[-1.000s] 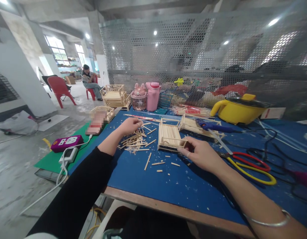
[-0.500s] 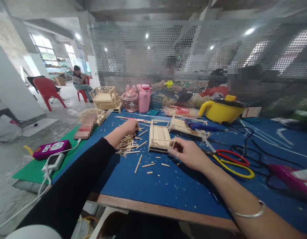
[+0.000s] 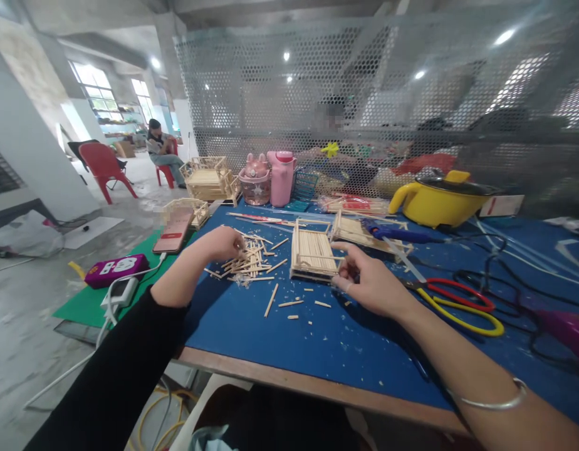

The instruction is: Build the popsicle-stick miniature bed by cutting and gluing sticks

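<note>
My right hand point(image 3: 367, 275) grips the near right corner of a small stick-built frame point(image 3: 314, 254), which looks like a miniature bed with a slatted top and low rails. The frame rests on the blue table. To its left, my left hand point(image 3: 224, 244) hovers low over a loose pile of short wooden sticks point(image 3: 254, 258), its fingers curled together and pointing down. What is between those fingertips, if anything, is hidden. Just behind the held frame stands a second stick frame point(image 3: 348, 233), with a blue glue gun point(image 3: 397, 233) lying across its right side.
Scissors point(image 3: 459, 304) with red and yellow handles lie right, near black cables. A yellow pot point(image 3: 440, 203), pink flask point(image 3: 281, 178) and finished stick models point(image 3: 209, 178) stand behind. A phone point(image 3: 174, 230) and purple box point(image 3: 115, 270) lie left. A perforated screen point(image 3: 252, 106) rises behind.
My left hand has drawn back to the left from the pile's far side, uncovering more sticks. My right hand stays at the frame's corner. The view has shifted slightly.
</note>
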{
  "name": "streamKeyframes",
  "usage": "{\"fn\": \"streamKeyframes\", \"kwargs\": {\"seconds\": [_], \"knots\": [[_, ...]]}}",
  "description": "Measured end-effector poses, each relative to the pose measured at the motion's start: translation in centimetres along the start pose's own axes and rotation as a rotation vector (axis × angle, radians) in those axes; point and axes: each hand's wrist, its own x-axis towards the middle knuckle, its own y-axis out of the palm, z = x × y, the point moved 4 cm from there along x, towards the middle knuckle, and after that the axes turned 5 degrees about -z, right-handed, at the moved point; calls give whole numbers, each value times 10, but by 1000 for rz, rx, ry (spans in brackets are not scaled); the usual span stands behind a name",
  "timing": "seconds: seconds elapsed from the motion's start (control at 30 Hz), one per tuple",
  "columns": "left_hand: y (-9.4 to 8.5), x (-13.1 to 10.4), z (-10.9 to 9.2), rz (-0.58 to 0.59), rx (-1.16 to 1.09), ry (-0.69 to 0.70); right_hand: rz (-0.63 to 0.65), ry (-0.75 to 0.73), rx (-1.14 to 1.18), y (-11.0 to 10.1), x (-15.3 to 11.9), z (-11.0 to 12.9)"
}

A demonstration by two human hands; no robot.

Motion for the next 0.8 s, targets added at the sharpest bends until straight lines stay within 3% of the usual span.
{"fn": "streamKeyframes", "kwargs": {"seconds": [0.17, 0.3, 0.37, 0.43, 0.5, 0.63, 0.8], "knots": [[16, 4, 1, -15, -34, 11, -152, -48, 125, -6, 2, 0], [15, 4, 6, -107, -36, -30, -366, -35, 173, -16, -1, 4], [12, 1, 7, -149, -42, -53, -399, -111, 154, -21, -4, 12], [10, -1, 5, -177, -54, -68, -296, -242, 112, -21, -7, 24], [10, -3, 2, -188, -67, -76, -71, -328, 57, -14, -10, 33], [9, -5, -6, -264, -98, -88, 357, -246, -140, 3, -16, 34], [1, -12, -22, -411, -225, -41, 461, -172, -234, 10, -15, 29]]}}
